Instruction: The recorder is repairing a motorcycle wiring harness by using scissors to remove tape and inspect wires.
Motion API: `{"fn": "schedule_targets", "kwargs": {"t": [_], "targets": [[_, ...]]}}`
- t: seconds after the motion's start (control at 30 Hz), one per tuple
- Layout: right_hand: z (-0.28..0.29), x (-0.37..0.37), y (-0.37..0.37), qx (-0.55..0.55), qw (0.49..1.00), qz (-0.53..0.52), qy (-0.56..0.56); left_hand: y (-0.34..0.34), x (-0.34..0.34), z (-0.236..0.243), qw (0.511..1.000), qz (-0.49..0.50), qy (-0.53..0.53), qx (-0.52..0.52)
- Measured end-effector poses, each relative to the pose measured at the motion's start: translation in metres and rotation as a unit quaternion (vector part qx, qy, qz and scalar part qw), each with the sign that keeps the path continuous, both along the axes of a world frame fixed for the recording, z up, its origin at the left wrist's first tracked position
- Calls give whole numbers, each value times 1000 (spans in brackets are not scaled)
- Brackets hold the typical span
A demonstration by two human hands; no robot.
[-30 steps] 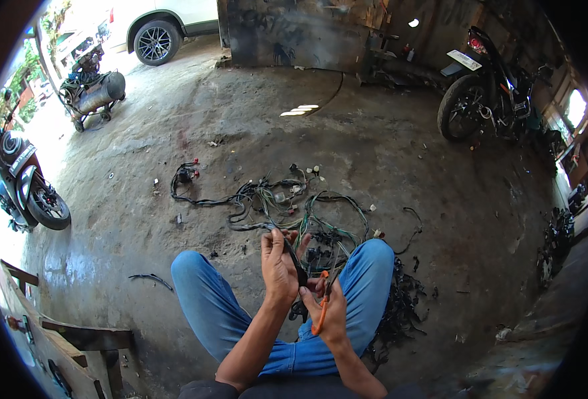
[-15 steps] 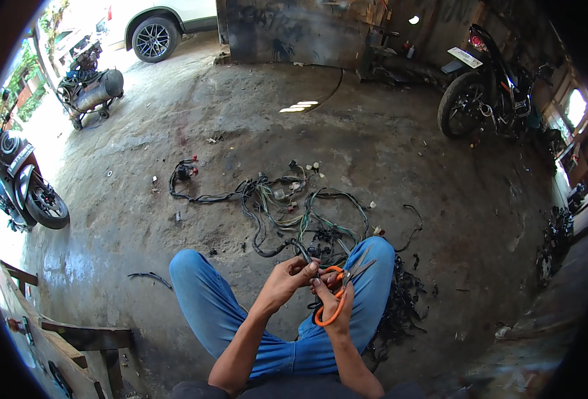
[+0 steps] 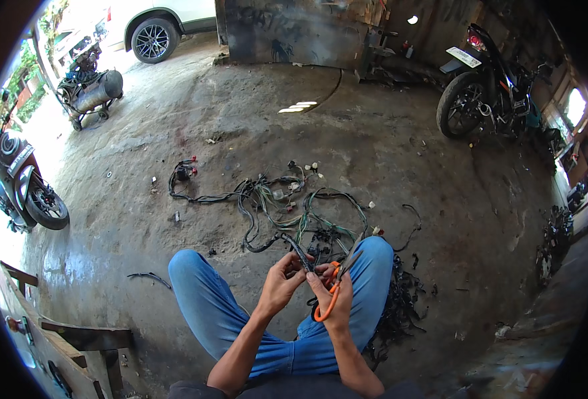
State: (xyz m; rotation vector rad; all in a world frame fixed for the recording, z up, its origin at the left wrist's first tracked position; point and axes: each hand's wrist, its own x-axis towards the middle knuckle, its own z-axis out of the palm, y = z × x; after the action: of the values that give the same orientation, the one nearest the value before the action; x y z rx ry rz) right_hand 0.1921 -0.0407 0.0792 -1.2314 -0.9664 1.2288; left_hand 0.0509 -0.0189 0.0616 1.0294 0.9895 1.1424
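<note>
Between my knees, my left hand [image 3: 282, 284] pinches a black-wrapped stretch of a wiring harness [image 3: 257, 249]. Close beside it, my right hand [image 3: 334, 307] has its thumb against the same wrapped end. Orange-handled scissors [image 3: 327, 310] hang in my right hand, with their dark blades pointing up and right over my right knee; the blades look close together. From my hands the harness runs forward onto the floor, where it spreads into black, green and pale wires with white and red connectors. My fingertips partly hide the end of the bundle.
Black scraps [image 3: 400, 302] lie in a heap by my right leg. A loose black strip [image 3: 150, 276] is on the floor at left. Wooden framing [image 3: 84, 336] stands near left. Farther off are motorcycles [image 3: 470, 103], a compressor [image 3: 98, 92] and a white car [image 3: 194, 14].
My right thumb has moved up and left along the harness, and the scissors have tilted more upright. The wrapped stretch ahead of my left hand has shifted and bent higher.
</note>
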Motion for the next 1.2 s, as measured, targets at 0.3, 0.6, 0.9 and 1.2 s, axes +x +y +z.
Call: {"fn": "schedule_targets", "kwargs": {"t": [0.3, 0.6, 0.9, 1.2], "targets": [[11, -2, 16, 99, 978, 0, -183, -4, 6, -3, 998, 66, 13, 11], [13, -16, 27, 123, 965, -17, -230, -4, 9, -12, 990, 122, -58, -29], [-1, -5, 44, 15, 994, 32, -104, 0, 0, -16, 994, 109, -21, 17], [-24, -10, 43, -169, 961, 41, 213, -1, -4, -36, 987, 125, -91, 33]]}}
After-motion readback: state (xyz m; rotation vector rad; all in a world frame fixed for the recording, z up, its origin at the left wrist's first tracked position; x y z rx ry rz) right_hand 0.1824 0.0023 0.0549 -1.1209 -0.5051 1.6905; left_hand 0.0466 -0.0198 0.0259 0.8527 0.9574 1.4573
